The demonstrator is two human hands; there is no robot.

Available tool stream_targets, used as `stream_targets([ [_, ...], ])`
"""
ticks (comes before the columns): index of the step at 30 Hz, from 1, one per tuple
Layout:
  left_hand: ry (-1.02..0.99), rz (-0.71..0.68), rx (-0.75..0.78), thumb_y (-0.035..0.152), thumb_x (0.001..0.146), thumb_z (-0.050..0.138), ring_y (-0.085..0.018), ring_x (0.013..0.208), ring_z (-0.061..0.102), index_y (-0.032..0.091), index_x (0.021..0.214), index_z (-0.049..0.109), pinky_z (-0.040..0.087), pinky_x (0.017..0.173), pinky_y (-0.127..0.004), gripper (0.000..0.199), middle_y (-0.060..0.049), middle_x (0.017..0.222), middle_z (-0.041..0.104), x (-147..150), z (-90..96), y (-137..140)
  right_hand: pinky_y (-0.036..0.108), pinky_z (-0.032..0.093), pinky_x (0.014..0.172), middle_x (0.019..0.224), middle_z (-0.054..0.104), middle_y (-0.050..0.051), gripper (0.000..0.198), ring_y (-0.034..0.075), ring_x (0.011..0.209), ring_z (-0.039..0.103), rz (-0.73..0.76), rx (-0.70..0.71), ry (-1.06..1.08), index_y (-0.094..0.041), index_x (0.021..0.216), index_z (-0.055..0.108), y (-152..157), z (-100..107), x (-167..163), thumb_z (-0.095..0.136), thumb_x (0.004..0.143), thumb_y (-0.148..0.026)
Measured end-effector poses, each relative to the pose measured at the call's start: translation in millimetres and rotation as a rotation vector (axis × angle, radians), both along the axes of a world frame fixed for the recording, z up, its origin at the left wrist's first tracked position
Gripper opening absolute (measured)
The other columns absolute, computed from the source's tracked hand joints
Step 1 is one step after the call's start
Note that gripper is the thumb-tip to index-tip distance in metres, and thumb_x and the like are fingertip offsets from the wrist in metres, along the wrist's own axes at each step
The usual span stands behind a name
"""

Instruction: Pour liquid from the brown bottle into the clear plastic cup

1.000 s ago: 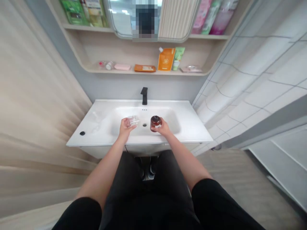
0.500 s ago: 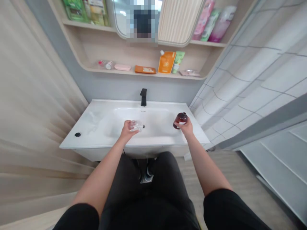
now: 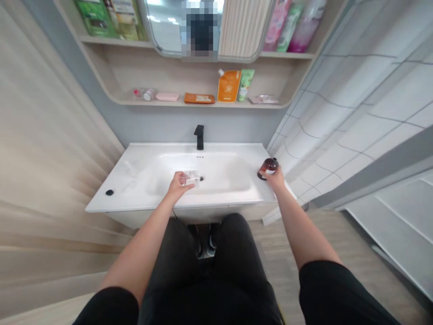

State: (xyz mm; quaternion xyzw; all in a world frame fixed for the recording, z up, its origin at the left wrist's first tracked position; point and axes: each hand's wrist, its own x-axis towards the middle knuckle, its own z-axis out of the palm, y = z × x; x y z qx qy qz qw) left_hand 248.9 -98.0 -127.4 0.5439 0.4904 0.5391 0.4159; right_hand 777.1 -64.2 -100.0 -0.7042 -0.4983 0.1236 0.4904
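Over the white sink basin (image 3: pixel 223 174), my left hand (image 3: pixel 177 184) is closed around a small clear container (image 3: pixel 192 178); what is inside it, if anything, I cannot make out. My right hand (image 3: pixel 276 178) grips a dark amber-brown bottle (image 3: pixel 269 166) with a white label. That bottle is at the right side of the counter, just past the basin's right rim, slightly tilted. Whether its base touches the counter is hard to tell. A small black cap (image 3: pixel 109 192) lies at the counter's left end.
A black faucet (image 3: pixel 200 137) stands behind the basin. On the lower shelf (image 3: pixel 128 102) are an orange pouch (image 3: pixel 229 85), a green tube (image 3: pixel 246 85), an orange packet (image 3: pixel 199 98) and a pink case (image 3: pixel 167 96). A mirror (image 3: pixel 165 29) hangs above. Curtains flank both sides.
My right hand has carried the amber bottle to the right, from above the basin's right edge to the counter. My left hand stays nearly still with the clear container. The view has shifted slightly.
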Motion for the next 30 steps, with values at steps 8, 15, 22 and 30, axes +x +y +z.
stream_targets([
  [8,0.101,-0.006,0.046,0.041,0.062,0.099,-0.028,0.117,0.072,0.026,0.129,0.063,0.055,0.096,-0.041,0.077,-0.013,0.137,0.073,2,0.5,3,0.055,0.057,0.11,0.127,0.074,0.015,0.039,0.033,0.124,0.07,0.099,0.362,-0.158,-0.021,0.127,0.07,-66,17,-89,0.063,0.104,-0.052],
  [15,0.193,-0.046,0.073,0.041,0.067,0.098,-0.024,0.107,0.072,0.023,0.141,0.068,0.059,0.089,-0.038,0.082,-0.013,0.133,0.076,2,-4.2,2,0.049,0.065,0.095,0.158,0.061,0.015,0.09,0.032,0.124,0.071,0.883,-0.041,0.148,-0.035,0.159,0.057,-51,-15,-237,0.095,0.079,-0.051],
  [22,0.18,-0.16,0.058,0.029,0.069,0.096,-0.027,0.11,0.076,0.02,0.144,0.07,0.062,0.105,-0.047,0.08,-0.014,0.134,0.078,4,-8.0,-1,0.044,0.065,0.093,0.137,0.072,0.012,0.09,0.028,0.112,0.073,0.934,-0.097,0.323,-0.029,0.145,0.063,-23,-26,-292,0.1,0.067,-0.05],
  [30,0.294,-0.072,0.112,0.007,0.074,0.067,-0.02,0.095,0.076,0.022,0.13,0.074,0.062,0.08,-0.033,0.058,-0.012,0.136,0.076,7,11.4,-13,0.04,0.061,0.085,0.114,0.077,0.005,0.065,0.025,0.094,0.073,0.812,-0.098,0.241,-0.026,0.119,0.066,-26,-32,-281,0.095,0.068,-0.054],
])
